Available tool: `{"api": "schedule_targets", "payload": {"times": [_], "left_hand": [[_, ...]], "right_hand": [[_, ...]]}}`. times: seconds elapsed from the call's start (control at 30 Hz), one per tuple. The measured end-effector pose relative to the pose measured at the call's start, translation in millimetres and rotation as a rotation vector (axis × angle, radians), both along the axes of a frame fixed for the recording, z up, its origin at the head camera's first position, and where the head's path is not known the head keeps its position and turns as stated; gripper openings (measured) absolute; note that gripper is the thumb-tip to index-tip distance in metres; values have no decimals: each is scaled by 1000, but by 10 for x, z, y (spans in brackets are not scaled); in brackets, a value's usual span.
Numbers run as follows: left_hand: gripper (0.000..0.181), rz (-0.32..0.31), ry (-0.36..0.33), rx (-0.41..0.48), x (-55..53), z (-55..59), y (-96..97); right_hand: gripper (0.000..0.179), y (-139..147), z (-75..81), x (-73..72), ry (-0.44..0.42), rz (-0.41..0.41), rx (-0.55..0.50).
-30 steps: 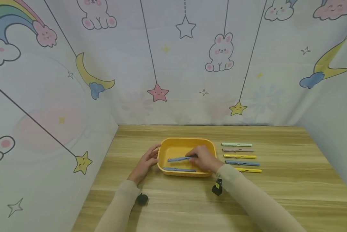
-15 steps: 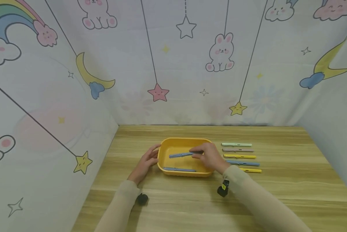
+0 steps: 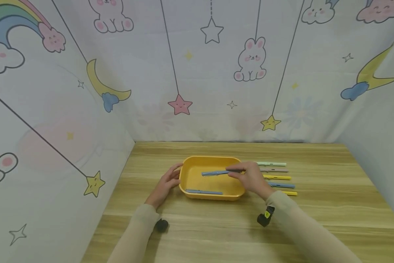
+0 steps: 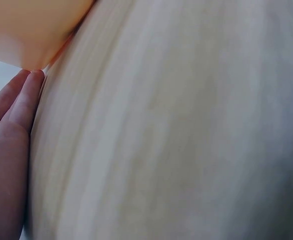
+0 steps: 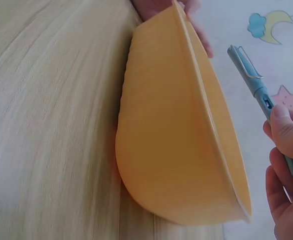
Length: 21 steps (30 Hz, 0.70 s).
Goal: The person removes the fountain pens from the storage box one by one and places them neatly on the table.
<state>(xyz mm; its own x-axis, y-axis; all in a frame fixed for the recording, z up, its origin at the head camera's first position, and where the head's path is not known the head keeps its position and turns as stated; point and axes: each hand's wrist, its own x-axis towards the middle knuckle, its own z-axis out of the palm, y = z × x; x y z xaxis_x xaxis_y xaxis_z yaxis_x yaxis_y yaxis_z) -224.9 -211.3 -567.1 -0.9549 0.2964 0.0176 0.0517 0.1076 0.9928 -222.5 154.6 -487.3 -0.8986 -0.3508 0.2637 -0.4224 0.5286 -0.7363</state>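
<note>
A yellow plastic basket (image 3: 197, 197) stands on the wooden table. My left hand (image 3: 164, 186) rests against its left end; in the left wrist view, fairly straight fingers (image 4: 29, 97) touch the basket's wall (image 4: 36, 30). Above the basket's right half, my right hand (image 3: 251, 179) pinches a capped blue pen (image 3: 213, 173) between thumb and fingers. The pen's clip end points left; in the right wrist view the held pen (image 5: 251, 75) is clear of the basket's rim (image 5: 206, 105). Another blue pen (image 3: 205, 192) lies inside the basket along its near wall.
Right of the basket, several pens lie in a row: a light green pen (image 3: 272, 164), a mauve pen (image 3: 276, 170), a yellow pen (image 3: 279, 178), a blue pen (image 3: 284, 185) and another yellow pen (image 3: 290, 193). My right hand partly covers them. A patterned curtain (image 3: 213, 124) hangs behind the table.
My right hand has lifted the blue pen from low in the basket and carried it up and to the right. My left hand has stayed at the basket's left end.
</note>
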Motion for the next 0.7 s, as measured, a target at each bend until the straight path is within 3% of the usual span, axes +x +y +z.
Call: {"api": "schedule_targets", "payload": {"times": [0.13, 0.7], "left_hand": [[60, -6, 10, -2, -4, 24, 13], [59, -2, -3, -26, 19, 20, -5]], "right_hand": [[24, 142, -10, 11, -33, -23, -51], [22, 680, -107, 127, 30, -103, -205]]}}
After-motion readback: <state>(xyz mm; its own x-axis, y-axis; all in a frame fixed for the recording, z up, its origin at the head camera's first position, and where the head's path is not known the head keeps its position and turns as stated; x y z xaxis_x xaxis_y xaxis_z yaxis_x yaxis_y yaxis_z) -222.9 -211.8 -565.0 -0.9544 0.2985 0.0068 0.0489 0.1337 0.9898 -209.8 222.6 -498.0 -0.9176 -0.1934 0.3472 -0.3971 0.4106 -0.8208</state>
